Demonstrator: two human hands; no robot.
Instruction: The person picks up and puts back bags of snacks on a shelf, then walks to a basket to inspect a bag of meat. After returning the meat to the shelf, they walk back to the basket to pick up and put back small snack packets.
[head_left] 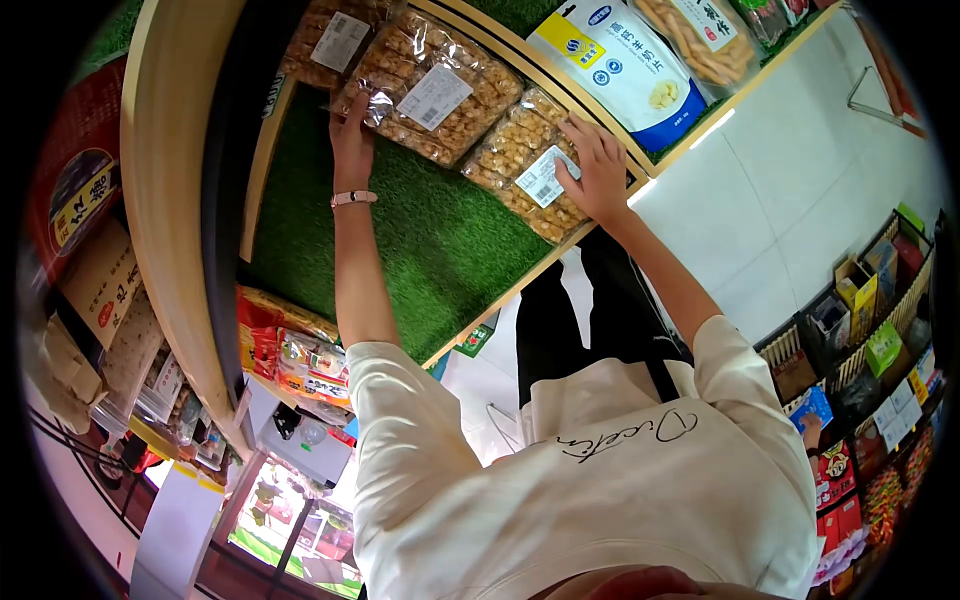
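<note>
Three clear plastic packs of brown, knobbly snack pieces with white labels lie in a row on a shelf lined with green artificial grass (pixel 400 240). My left hand (pixel 352 140) grips the left edge of the middle snack pack (pixel 450 85); some of its fingers are hidden at the edge. Over the right-hand snack pack (pixel 515 150), my right hand (pixel 597 168) lies with its fingers spread, the thumb beside the label. The third snack pack (pixel 330 45) sits at the far left, partly cut off by the frame.
Behind a wooden divider lies a white and blue pouch (pixel 625 75) beside a bag of pale snacks (pixel 705 40). A curved wooden rail (pixel 165 200) runs down the left. Red and orange packets (pixel 300 350) sit below. Stocked racks (pixel 870 330) stand at right, where another person's hand (pixel 811 430) shows.
</note>
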